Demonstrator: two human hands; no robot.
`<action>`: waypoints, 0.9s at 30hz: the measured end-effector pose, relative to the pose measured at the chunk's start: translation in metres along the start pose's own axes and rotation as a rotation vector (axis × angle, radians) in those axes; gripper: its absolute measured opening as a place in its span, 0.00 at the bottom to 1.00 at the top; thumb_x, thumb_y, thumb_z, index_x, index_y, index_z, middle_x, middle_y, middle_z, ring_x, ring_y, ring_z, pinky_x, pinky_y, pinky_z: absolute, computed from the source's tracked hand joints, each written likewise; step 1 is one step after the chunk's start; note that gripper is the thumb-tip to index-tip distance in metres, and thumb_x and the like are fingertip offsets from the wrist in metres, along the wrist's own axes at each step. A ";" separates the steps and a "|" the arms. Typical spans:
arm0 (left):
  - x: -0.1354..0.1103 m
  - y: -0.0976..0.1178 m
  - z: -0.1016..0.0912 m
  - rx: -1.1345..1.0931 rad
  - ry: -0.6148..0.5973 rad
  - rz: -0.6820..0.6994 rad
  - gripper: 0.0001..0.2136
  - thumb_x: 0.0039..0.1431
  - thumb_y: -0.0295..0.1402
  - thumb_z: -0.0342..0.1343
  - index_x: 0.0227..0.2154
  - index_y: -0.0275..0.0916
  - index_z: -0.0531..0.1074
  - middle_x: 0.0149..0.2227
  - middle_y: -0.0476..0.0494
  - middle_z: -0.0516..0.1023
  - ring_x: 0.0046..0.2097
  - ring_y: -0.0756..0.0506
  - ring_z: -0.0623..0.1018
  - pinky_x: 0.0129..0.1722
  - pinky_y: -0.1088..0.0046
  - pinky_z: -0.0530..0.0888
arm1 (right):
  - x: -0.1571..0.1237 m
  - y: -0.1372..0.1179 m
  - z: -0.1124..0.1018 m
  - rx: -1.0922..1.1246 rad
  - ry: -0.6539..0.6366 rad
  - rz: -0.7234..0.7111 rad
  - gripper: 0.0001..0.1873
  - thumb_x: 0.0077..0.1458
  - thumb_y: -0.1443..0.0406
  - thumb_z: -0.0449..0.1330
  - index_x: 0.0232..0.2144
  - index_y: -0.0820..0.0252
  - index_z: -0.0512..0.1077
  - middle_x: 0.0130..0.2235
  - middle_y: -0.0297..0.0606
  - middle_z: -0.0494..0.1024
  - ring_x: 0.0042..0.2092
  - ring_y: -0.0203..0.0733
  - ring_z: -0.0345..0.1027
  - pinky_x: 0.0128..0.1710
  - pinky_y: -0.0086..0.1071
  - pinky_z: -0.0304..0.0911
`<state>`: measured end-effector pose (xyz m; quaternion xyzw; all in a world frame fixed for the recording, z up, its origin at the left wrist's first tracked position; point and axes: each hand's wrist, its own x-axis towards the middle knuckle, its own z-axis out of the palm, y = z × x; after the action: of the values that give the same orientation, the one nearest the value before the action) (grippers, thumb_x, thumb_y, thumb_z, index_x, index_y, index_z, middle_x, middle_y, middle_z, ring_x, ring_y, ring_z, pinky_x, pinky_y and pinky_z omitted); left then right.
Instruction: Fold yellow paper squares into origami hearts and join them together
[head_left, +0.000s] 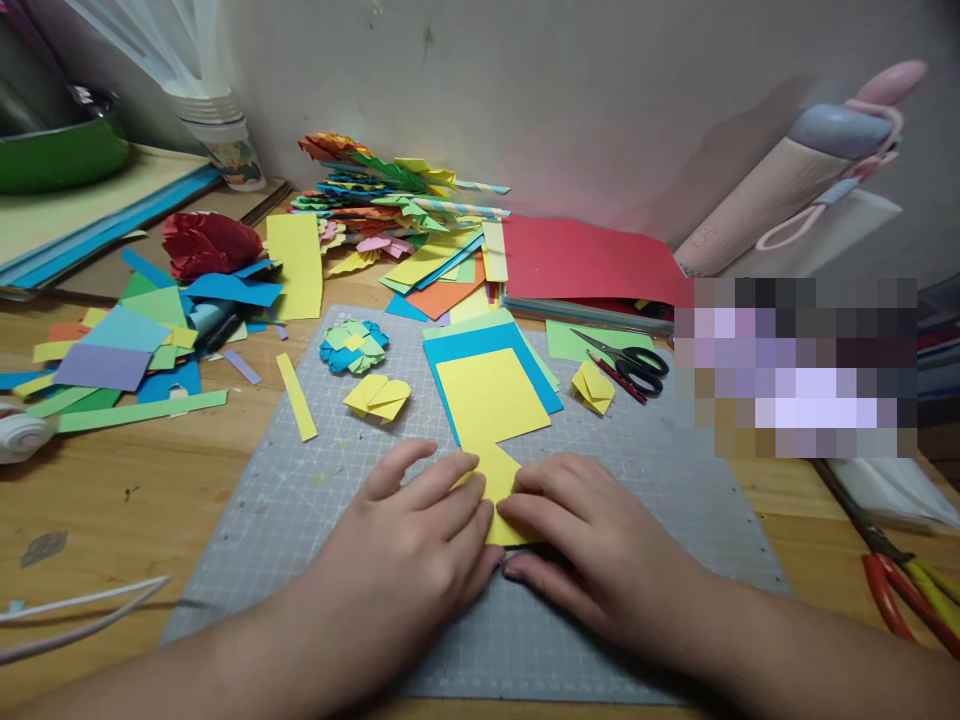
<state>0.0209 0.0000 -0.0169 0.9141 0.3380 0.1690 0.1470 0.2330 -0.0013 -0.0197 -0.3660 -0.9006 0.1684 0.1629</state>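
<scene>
A pale wooden tabletop (150,500) runs under a plain grey-white wall (570,90), and a grey gridded cutting mat (315,480) lies in the middle of it. Coloured paper covers much of the surface: a heap of offcuts (127,345) at the left, a crumpled red paper flower (206,243) behind it, a stack of folded multicoloured paper pieces (390,190) by the wall, and a red sheet (585,260) on a pile to the right. On the mat sit a blue and green folded paper flower (354,345), a yellow folded paper heart (377,396), a yellow square sheet on blue sheets (487,395), a second small yellow folded piece (592,387) and black-handled scissors (630,362).

The left hand (416,545) and the right hand (581,540) lie palm down at the near middle of the mat, on a small folded yellow paper (499,480). The fingers of both hands are held close together and flattened, their tips pressing the paper from either side and nearly meeting over it.

Most of that paper is under the fingers, so its folded shape cannot be made out. A pixelated block hides part of the right side. Red-handled pliers (900,580) are cut off at the right edge, and a green bowl (60,150) at the left edge. A pink and lilac bottle (810,170) leaning on the wall is blurred.
</scene>
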 end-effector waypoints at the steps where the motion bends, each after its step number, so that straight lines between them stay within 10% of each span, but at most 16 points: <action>1: -0.001 0.000 0.000 -0.006 0.011 0.002 0.10 0.63 0.29 0.48 0.42 0.40 0.73 0.42 0.43 0.79 0.53 0.39 0.71 0.57 0.57 0.54 | -0.001 0.001 0.000 -0.021 0.022 -0.039 0.09 0.60 0.66 0.55 0.42 0.62 0.71 0.40 0.43 0.74 0.42 0.46 0.65 0.41 0.42 0.63; 13: -0.006 0.007 -0.024 -0.161 0.076 0.077 0.15 0.66 0.27 0.43 0.44 0.47 0.73 0.39 0.48 0.80 0.46 0.44 0.73 0.51 0.65 0.54 | -0.006 0.010 -0.009 0.001 0.277 -0.211 0.13 0.61 0.71 0.52 0.45 0.59 0.73 0.47 0.43 0.77 0.50 0.47 0.67 0.46 0.45 0.65; 27: -0.005 -0.002 -0.017 -0.036 -0.192 0.157 0.13 0.59 0.21 0.48 0.44 0.39 0.71 0.35 0.47 0.75 0.40 0.44 0.71 0.50 0.63 0.54 | -0.007 0.003 -0.007 0.032 -0.040 -0.246 0.18 0.58 0.74 0.49 0.48 0.66 0.70 0.49 0.46 0.75 0.50 0.44 0.67 0.51 0.43 0.62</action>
<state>0.0097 0.0008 -0.0034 0.9469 0.2466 0.0977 0.1815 0.2424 -0.0028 -0.0163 -0.2466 -0.9391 0.1686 0.1700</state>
